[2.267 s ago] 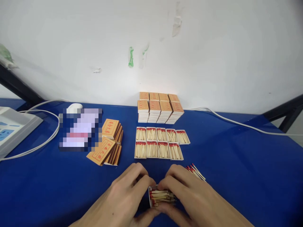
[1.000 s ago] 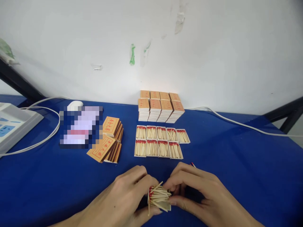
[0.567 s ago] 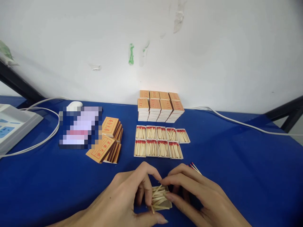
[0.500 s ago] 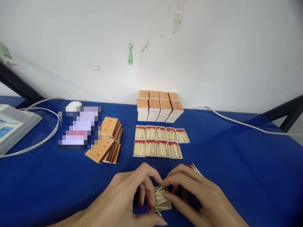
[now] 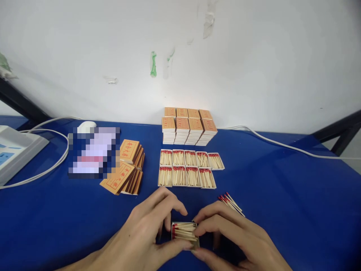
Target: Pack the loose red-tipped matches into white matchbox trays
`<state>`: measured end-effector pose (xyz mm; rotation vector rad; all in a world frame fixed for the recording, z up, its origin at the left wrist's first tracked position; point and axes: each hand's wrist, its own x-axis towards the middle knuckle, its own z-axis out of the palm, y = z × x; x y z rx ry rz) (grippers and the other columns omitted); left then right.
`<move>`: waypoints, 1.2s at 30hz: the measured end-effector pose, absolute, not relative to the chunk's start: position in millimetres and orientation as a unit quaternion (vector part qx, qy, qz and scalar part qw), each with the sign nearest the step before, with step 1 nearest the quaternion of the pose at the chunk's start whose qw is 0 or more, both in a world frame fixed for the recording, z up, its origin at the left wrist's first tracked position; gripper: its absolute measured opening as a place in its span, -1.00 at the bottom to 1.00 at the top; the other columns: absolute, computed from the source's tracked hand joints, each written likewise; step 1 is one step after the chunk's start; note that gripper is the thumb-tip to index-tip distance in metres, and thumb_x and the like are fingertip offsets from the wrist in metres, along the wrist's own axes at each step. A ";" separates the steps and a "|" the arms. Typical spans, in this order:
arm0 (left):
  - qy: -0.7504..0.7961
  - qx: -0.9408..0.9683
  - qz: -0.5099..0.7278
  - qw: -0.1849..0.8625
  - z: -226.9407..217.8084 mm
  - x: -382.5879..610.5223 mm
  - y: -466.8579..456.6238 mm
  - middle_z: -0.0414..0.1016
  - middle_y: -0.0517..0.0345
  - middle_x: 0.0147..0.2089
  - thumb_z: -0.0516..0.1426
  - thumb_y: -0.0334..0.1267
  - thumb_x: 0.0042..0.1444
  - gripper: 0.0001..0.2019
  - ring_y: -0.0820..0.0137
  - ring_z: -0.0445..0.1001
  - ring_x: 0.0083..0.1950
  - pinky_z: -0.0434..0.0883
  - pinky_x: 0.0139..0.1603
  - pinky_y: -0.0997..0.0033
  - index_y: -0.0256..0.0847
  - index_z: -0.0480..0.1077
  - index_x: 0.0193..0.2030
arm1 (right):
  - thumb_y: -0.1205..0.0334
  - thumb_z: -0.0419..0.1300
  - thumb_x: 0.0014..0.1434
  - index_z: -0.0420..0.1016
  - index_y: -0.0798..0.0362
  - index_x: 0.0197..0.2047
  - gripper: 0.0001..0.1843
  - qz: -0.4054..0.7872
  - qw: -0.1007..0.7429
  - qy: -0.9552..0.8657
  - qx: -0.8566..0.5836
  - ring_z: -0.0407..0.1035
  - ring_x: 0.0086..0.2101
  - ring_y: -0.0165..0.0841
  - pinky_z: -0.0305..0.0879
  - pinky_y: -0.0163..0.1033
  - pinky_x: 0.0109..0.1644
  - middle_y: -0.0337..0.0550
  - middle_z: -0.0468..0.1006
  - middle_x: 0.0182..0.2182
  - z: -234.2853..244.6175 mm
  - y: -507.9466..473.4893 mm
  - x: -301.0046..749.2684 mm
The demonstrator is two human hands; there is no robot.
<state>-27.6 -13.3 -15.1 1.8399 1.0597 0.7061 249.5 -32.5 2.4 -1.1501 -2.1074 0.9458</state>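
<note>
Between my hands is a small open matchbox tray (image 5: 172, 234) of red-tipped matches (image 5: 184, 230), their heads toward the left. My left hand (image 5: 153, 227) has its thumb along the tray's near side; its index finger arches above the far left corner, and its other fingers are partly hidden. My right hand (image 5: 234, 235) grips the right end, with fingertips on the far right corner and the thumb at the near right corner. A loose bunch of matches (image 5: 231, 204) lies just beyond my right hand.
Two rows of filled trays (image 5: 187, 177) lie ahead, before a stack of closed matchboxes (image 5: 186, 130) by the wall. Empty-looking orange matchbox sleeves (image 5: 121, 177) are piled left, near a pixelated phone-like object (image 5: 96, 152), a white mouse (image 5: 87, 127) and a white device (image 5: 19, 150).
The matches in the tray now lie straighter, with red heads showing at the left. My left index finger has lifted off my right fingertips, and more of the loose bunch is uncovered.
</note>
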 end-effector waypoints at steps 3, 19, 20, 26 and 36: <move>0.403 0.743 0.299 0.443 -16.8 -26.4 -12.9 0.57 0.31 0.06 0.49 -0.45 0.36 -0.62 0.52 0.48 -0.25 0.52 -0.17 0.53 0.11 0.64 0.15 | 0.26 0.54 0.53 0.72 -0.14 0.09 -0.83 0.351 0.278 -0.781 -0.436 0.70 -0.22 -0.41 0.68 -0.36 -0.13 -0.21 0.79 0.03 -0.2 -33.4 248.8; 0.361 0.784 0.277 0.423 -4.7 -24.2 -9.9 0.62 0.30 0.05 0.50 -0.62 0.06 -0.49 0.47 0.72 -0.11 0.60 -0.06 0.52 0.03 0.71 0.06 | 0.25 0.43 0.62 0.73 -0.12 -0.04 -0.90 0.430 0.265 -0.730 -0.461 0.65 -0.25 -0.42 0.57 -0.34 -0.16 -0.26 0.77 -0.07 -1.1 -33.4 247.8; 0.353 0.786 0.291 0.415 -7.5 -24.1 -10.5 0.61 0.30 0.04 0.47 -0.60 0.12 -0.52 0.48 0.71 -0.13 0.59 -0.08 0.52 0.03 0.71 0.08 | 0.24 0.42 0.63 0.73 -0.13 -0.04 -0.89 0.435 0.264 -0.723 -0.468 0.65 -0.24 -0.41 0.56 -0.34 -0.15 -0.27 0.77 -0.09 -0.1 -32.6 247.1; 0.338 0.801 0.297 0.395 -17.4 -25.2 -15.2 0.59 0.34 0.05 0.43 -0.57 0.26 -0.47 0.53 0.67 -0.12 0.55 -0.08 0.60 0.12 0.65 0.23 | 0.13 0.46 0.60 0.78 -0.20 -0.04 -0.92 0.457 0.279 -0.680 -0.501 0.64 -0.27 -0.41 0.54 -0.34 -0.16 -0.34 0.78 -0.16 -2.0 -30.1 246.3; 0.324 0.845 0.256 0.340 -2.7 -29.0 -9.0 0.62 0.25 0.07 0.44 -0.53 0.41 -0.63 0.45 0.70 -0.10 0.61 -0.07 0.53 -0.01 0.61 0.19 | 0.08 0.38 0.64 0.78 -0.21 -0.08 -0.83 0.404 0.298 -0.684 -0.529 0.66 -0.29 -0.39 0.60 -0.33 -0.12 -0.36 0.79 -0.23 8.0 -30.7 244.8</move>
